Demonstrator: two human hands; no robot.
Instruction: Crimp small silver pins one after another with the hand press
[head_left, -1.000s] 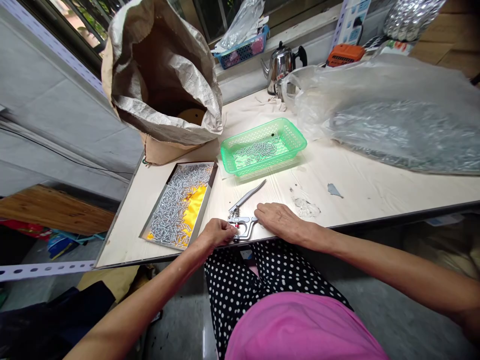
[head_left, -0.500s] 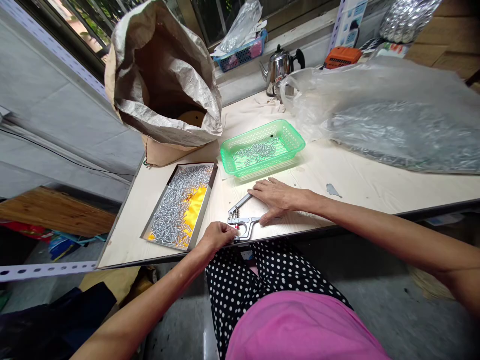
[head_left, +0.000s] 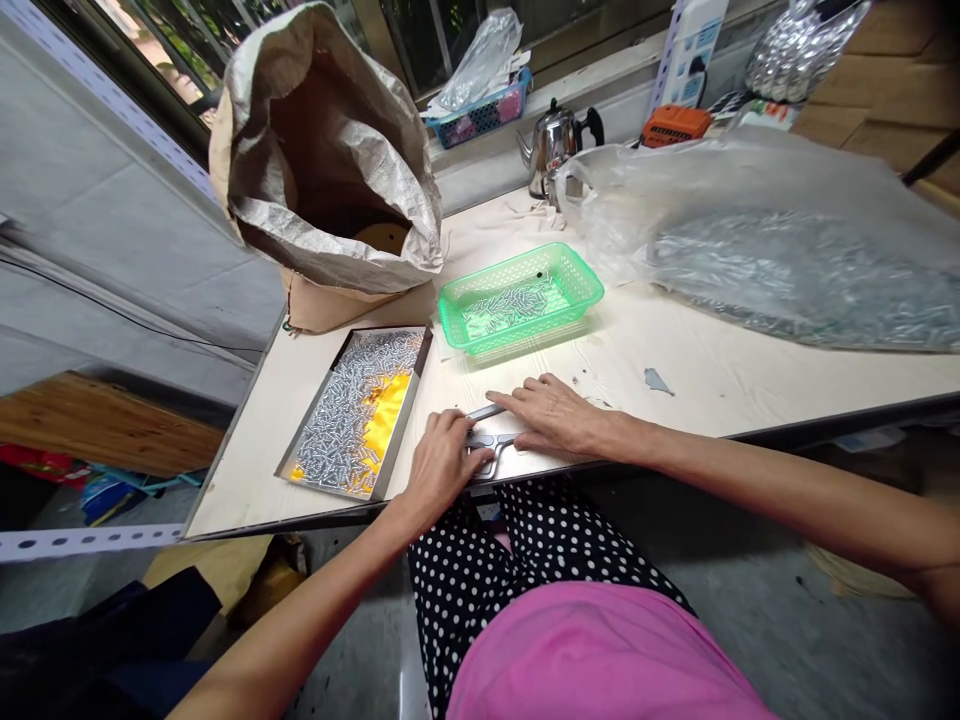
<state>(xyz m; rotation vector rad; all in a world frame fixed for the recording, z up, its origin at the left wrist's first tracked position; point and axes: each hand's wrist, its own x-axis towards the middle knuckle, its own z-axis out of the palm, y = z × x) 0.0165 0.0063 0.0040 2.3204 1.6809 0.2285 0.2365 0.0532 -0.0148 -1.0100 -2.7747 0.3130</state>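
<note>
A small grey metal lever tool (head_left: 489, 440), with two handle arms and a curved frame, lies at the table's front edge. My left hand (head_left: 442, 455) is curled round its left end, fingertips at the top and thumb by the curved frame, so that end is hidden. From the other side my right hand (head_left: 559, 415) grips the arms, index finger along the upper arm and thumb at the lower one. Left of the tool is a shallow box (head_left: 409, 425) of small silvery metal pins over yellow cloth. Beyond the hands, a green plastic basket (head_left: 480, 343) holds more such metal pieces.
A large open woven sack (head_left: 259, 215) stands at the back left. On the right lies a clear plastic bag (head_left: 750, 180) full of metal pieces. A steel kettle (head_left: 553, 150), an orange battery-like block (head_left: 675, 125) and a blue basket (head_left: 480, 118) are at the back.
My left hand has moved from a pinch at the tool's lower left up over its left end, covering the spring. The tool's upper arm now sits lower, with my right hand still on it.
</note>
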